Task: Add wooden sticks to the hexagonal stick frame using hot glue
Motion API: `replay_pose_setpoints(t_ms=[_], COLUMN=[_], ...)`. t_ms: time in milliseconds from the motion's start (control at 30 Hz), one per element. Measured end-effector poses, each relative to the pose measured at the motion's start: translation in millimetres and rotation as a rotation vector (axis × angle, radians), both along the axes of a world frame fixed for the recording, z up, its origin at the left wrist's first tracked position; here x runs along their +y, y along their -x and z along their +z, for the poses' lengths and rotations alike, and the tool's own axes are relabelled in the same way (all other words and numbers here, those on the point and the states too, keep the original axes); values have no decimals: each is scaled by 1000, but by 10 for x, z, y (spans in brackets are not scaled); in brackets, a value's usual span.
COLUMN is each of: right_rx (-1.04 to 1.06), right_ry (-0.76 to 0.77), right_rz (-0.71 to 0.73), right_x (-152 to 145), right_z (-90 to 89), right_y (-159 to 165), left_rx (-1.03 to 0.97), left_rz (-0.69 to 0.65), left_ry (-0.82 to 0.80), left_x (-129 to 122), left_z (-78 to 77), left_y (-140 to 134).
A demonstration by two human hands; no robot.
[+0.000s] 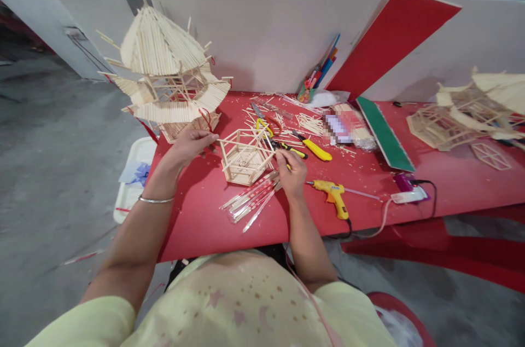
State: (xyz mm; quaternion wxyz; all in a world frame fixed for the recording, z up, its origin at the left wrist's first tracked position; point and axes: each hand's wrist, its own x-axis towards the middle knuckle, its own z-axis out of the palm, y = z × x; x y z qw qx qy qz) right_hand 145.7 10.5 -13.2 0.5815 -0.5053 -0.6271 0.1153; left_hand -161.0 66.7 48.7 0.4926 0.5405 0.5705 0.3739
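A small six-sided frame of thin wooden sticks (245, 178) stands on the red tabletop between my hands. A single thin stick (246, 146) appears to span its top. My left hand (192, 144) pinches the stick's left end between thumb and fingertips. At the opposite end, my right hand (292, 173) is closed in a pinch beside the frame's upper right corner; its fingertips partly hide the stick there. Several long strips in clear, red-printed wrappers (250, 199) lie just in front of the frame. To the right rests a yellow glue gun (331, 191) with a glue stick in its back.
A tall stick-built pagoda (164, 46) rises at back left. Behind the frame lie scissors (262, 120), a yellow utility knife (316, 148) and loose sticks (309, 123). A green board (385, 133) and another stick model (451, 111) are rightward. The gun's cord hangs over the front edge.
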Motion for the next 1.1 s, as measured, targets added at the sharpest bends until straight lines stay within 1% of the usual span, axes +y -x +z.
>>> replay_pose_setpoints(t_ms=[100,333,633,1100], right_rx=[-1,-3,-12,-7], right_ry=[-9,2,-11,-15], right_rz=[17,6,6,14], right_x=[1,2,2,-2], right_z=[-6,-9,-5,-3], right_y=[-3,-5,-5,-5], left_rx=[-5,-11,-14,-24], left_rz=[-11,3,3,-17], left_ry=[-2,18,-2,2], left_x=[-2,-12,-8,-6], left_z=[1,34,-1,9], left_y=[0,-27,-7,-3])
